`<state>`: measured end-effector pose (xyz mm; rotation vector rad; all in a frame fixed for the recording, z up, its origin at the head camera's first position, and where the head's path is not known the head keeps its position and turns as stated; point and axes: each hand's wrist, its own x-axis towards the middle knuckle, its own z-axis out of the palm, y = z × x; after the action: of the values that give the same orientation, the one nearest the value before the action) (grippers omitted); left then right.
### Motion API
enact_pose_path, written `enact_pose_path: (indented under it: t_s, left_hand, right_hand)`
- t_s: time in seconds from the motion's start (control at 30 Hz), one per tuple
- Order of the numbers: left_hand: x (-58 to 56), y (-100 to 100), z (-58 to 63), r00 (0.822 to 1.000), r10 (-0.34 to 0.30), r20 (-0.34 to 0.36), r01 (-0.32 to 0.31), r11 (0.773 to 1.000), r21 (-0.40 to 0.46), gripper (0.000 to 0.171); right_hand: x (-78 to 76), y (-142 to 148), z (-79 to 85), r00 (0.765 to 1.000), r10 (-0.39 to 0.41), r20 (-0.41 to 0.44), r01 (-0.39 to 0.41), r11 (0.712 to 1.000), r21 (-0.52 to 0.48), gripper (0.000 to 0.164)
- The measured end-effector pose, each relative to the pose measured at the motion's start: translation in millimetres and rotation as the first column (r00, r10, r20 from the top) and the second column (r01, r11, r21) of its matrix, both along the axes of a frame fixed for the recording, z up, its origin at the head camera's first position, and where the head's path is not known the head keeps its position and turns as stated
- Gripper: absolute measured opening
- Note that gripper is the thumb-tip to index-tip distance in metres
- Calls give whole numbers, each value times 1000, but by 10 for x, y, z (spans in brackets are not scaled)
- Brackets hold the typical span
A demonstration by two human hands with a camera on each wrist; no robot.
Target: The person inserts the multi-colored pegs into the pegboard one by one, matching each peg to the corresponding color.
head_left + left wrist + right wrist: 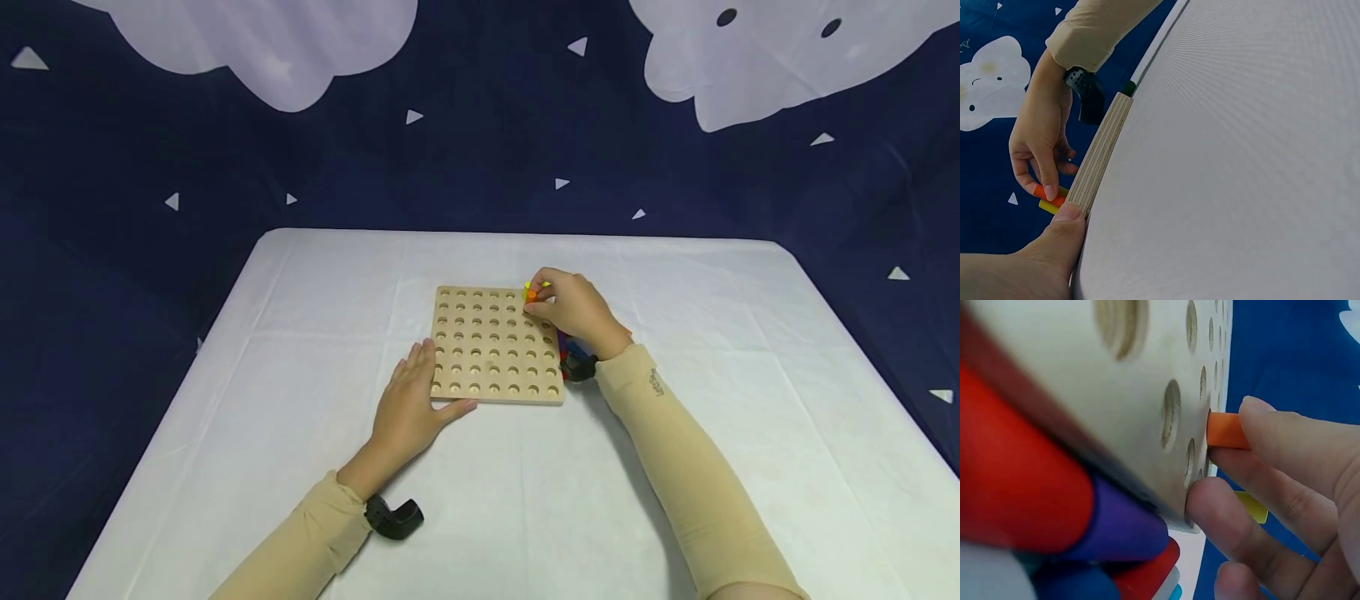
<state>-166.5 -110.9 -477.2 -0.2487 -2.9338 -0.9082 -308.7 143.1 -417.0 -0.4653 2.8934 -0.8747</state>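
A square wooden board (pixel 483 346) with rows of round holes lies flat on the table. My right hand (pixel 573 308) pinches an orange peg (pixel 1225 430) between thumb and fingers at the board's far right corner, its end at the board's surface. Beside it a yellow peg (pixel 1252 506) stands at the board, partly hidden by the fingers. My left hand (pixel 408 404) rests along the near left corner of the board, fingers straight on the left side and thumb (pixel 1063 234) against the front edge.
Several coloured pegs lie against the board's right side, among them a red peg (pixel 1016 469) and a purple peg (pixel 1125 519), mostly hidden by the right wrist in the head view. A white cloth (pixel 480 517) covers the table, with a dark blue patterned curtain (pixel 480 167) behind.
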Motion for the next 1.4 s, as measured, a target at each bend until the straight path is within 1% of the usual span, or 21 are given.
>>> enact_pose_path:
  t_s: [0.23,0.37,0.67,0.8,0.87,0.93,1.07,1.13,1.27,1.4]
  left_hand:
    - [-18,33,-3,1000,-12,3,12,1000,-6,112]
    - [-26,54,7,1000,-19,-1,19,1000,-5,112]
    - [-41,97,14,1000,-24,1,24,1000,-6,112]
    - [-34,108,18,1000,-23,4,23,1000,-1,112]
    - [-18,97,20,1000,-18,8,18,1000,-2,113]
    - [2,77,20,1000,-8,14,8,1000,-3,113]
    - [25,39,20,1000,8,7,-8,1000,-4,113]
    - [22,31,19,1000,10,4,-10,1000,0,113]
    - [18,26,15,1000,10,15,-11,1000,6,114]
    - [12,32,2,1000,7,14,-7,1000,9,114]
  right_hand:
    - [58,36,33,1000,11,7,-11,999,41,20]
    - [84,56,39,1000,28,-12,-27,998,52,18]
    - [93,82,55,998,-2,-57,9,994,107,21]
    - [129,120,69,997,6,-73,2,994,108,26]
    - [163,140,100,997,9,-80,-1,996,95,29]
    - [200,172,149,996,-5,-91,12,997,77,31]
    - [231,307,293,990,-82,-115,88,995,50,28]
    - [230,418,346,988,-117,-103,123,991,52,27]
    - [231,658,382,988,-148,-52,152,983,103,28]
    - [250,862,349,987,-157,-21,158,970,185,29]
